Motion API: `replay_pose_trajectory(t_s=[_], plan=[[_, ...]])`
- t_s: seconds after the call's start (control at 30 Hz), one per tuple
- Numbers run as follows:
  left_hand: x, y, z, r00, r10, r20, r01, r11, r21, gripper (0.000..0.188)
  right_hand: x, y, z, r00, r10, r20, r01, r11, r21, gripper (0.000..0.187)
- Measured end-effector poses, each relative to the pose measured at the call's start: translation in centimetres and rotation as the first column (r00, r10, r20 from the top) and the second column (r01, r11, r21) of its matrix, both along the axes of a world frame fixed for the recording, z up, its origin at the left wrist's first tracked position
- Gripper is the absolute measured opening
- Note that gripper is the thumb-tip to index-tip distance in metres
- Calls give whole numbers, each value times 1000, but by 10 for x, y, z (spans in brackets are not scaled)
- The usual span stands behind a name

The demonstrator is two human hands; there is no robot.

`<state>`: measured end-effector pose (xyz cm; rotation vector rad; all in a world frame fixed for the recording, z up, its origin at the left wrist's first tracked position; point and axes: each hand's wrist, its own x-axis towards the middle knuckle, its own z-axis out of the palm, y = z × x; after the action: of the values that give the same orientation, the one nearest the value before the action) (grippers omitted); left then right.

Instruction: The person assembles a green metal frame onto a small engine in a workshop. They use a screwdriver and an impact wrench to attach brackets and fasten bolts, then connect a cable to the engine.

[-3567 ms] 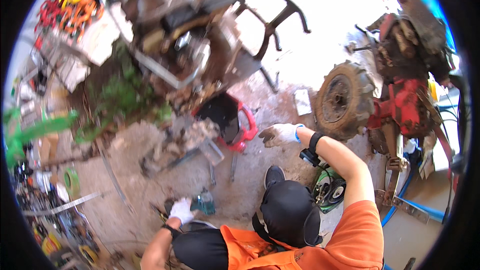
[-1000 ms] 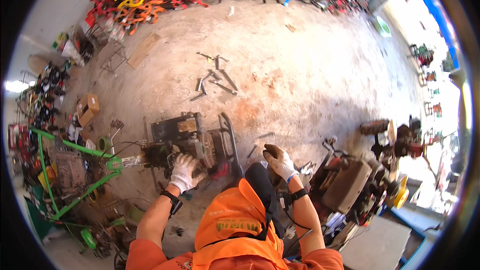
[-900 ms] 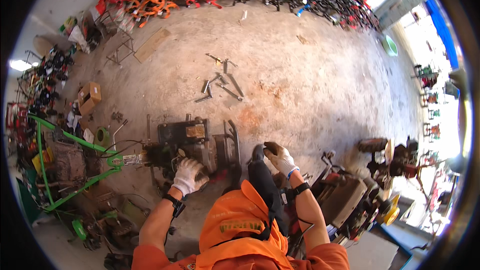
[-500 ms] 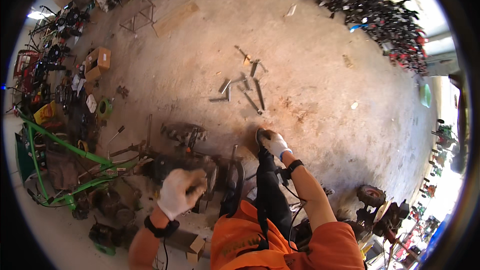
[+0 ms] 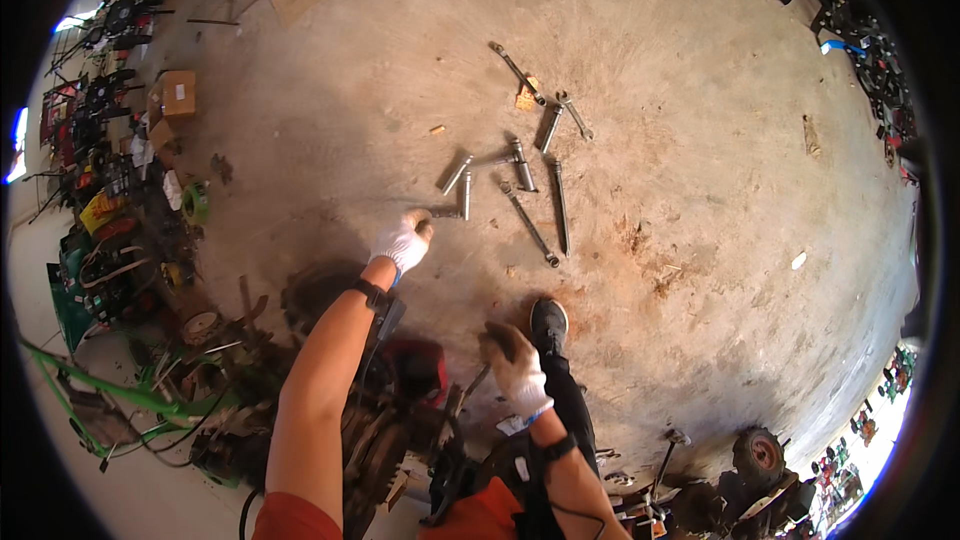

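My left hand, in a white glove with soiled fingertips, is closed at the near end of an L-shaped socket wrench lying on the concrete floor. Its fingers cover the tip of the handle. A second metal socket wrench lies right beside it. To the right are a long dark bar, a combination wrench and a T-shaped socket tool. Farther off lie more wrenches. My right hand, also gloved, hangs by my leg with loosely bent, parted fingers and nothing visible in it.
My dark shoe stands on the floor ahead of my right hand. Machinery with a green frame fills the near left. A wheel is at the near right. Cardboard boxes line the left; black metal parts are piled far right.
My left hand has reached forward from above the machinery to the L-shaped wrench. My right hand has drawn back from by the shoe. The view has shifted, bringing the tools closer.
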<state>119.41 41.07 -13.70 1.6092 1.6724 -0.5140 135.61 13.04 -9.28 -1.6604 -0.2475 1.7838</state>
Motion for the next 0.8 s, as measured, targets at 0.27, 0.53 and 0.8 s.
replay_pose_trajectory(t_s=[0.27, 0.53, 0.8], plan=[[16, 28, -251, 972, -197, -127, 228, 922, 314, 46, 48, 24, -8, 986, 87, 140, -100, 991, 91, 39], [39, 37, -135, 824, 469, 318, -369, 870, -327, 30, 23, 22, -13, 982, 83, 167, -96, 993, 68, 42], [44, -20, 200, 442, 434, 786, -63, 888, -455, 39, 26, 68, 108, 943, -124, 308, 0, 927, 375, 55]])
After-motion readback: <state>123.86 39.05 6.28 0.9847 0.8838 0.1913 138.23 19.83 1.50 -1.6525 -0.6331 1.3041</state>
